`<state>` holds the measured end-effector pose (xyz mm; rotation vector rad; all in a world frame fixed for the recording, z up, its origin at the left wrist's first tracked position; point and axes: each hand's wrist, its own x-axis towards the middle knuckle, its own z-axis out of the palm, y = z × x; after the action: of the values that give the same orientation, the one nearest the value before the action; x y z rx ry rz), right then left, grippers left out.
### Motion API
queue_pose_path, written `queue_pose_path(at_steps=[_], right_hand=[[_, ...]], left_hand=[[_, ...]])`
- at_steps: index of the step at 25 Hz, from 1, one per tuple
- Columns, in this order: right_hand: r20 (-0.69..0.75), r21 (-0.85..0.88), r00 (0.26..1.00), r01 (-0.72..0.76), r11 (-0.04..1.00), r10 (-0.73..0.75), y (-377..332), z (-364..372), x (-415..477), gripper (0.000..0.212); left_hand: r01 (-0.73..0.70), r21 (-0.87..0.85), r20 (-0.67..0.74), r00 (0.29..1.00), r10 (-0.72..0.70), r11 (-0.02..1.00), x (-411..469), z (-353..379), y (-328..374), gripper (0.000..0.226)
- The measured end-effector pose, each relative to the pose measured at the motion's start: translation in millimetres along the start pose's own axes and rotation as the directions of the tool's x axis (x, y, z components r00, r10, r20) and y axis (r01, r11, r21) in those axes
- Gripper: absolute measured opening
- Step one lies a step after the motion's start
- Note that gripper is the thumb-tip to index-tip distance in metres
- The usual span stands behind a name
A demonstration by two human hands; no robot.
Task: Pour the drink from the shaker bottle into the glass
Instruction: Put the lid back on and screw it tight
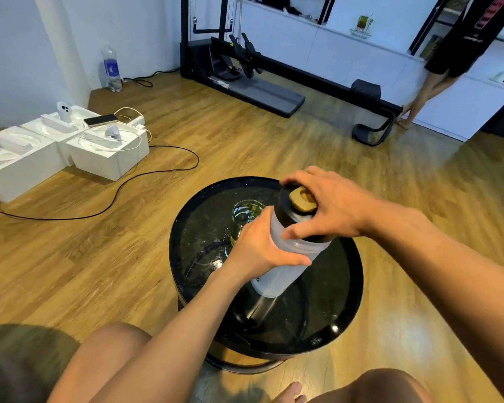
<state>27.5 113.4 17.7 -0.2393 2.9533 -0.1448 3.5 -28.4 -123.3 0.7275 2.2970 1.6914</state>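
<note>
Head view. Left hand (261, 248): wrapped round the frosted body of the shaker bottle (285, 257), thumb across the near side, fingers hidden behind. Right hand (329, 207): cupped over the black lid (282, 205) from the 3 o'clock side, fingers spread round its rim, thumb pressed near the join of lid and body — gripping the lid, apparently to twist it or free the cap.

Shaker bottle: near the centre of the round black table (346, 286), held by both hands; whether its base touches the tabletop cannot be told, as a dark reflection lies beneath it. Long axis tilted, top leaning toward 12 o'clock and slightly right, base nearer the person. Gold flip cap (303, 200) looks closed.

Glass (245, 216): clear, upright on the table at about 11 o'clock from the bottle, just beyond the left hand and partly hidden by it. Its contents cannot be judged.

Judgement: pouring not yet begun; the spout must be opened first. The pour turns on one relation — the glass lies ahead-left of the bottle's top, so the bottle must tip toward 11 o'clock. The left hand is nearer the glass and already carries the body.

Surroundings: wood floor (245, 141), white foam boxes (105, 152) at 10 o'clock, well apart.
</note>
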Motion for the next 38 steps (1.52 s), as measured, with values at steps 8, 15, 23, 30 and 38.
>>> queue_pose_path(at_steps=[8,15,23,30,38], right_hand=[[-0.022,-0.054,0.985,0.168,0.984,-0.169,8.6,20.4,-6.3,0.083],[-0.192,0.001,0.917,-0.357,0.934,0.350,-19.0,43.9,-0.7,0.080],[-0.119,-0.112,0.991,0.041,0.993,-0.054,-9.8,27.6,-12.5,0.075],[-0.145,-0.046,0.988,-0.053,0.998,0.046,-11.0,25.7,-4.9,0.083],[-0.158,-0.095,0.984,-0.091,0.991,0.075,-15.0,27.0,0.2,0.072]], left_hand=[[-0.014,-0.102,0.072,0.997,0.021,0.995,0.3,-1.2,0.3,0.104],[-0.009,-0.077,0.000,1.000,0.009,0.997,-1.7,2.4,4.7,0.076],[-0.014,-0.044,-0.016,1.000,0.013,0.999,-4.7,4.6,3.2,0.083],[0.003,-0.045,-0.039,0.999,-0.005,0.999,-7.2,3.6,4.4,0.084],[0.042,0.008,-0.033,0.999,-0.042,0.999,-7.1,5.4,7.1,0.084]])
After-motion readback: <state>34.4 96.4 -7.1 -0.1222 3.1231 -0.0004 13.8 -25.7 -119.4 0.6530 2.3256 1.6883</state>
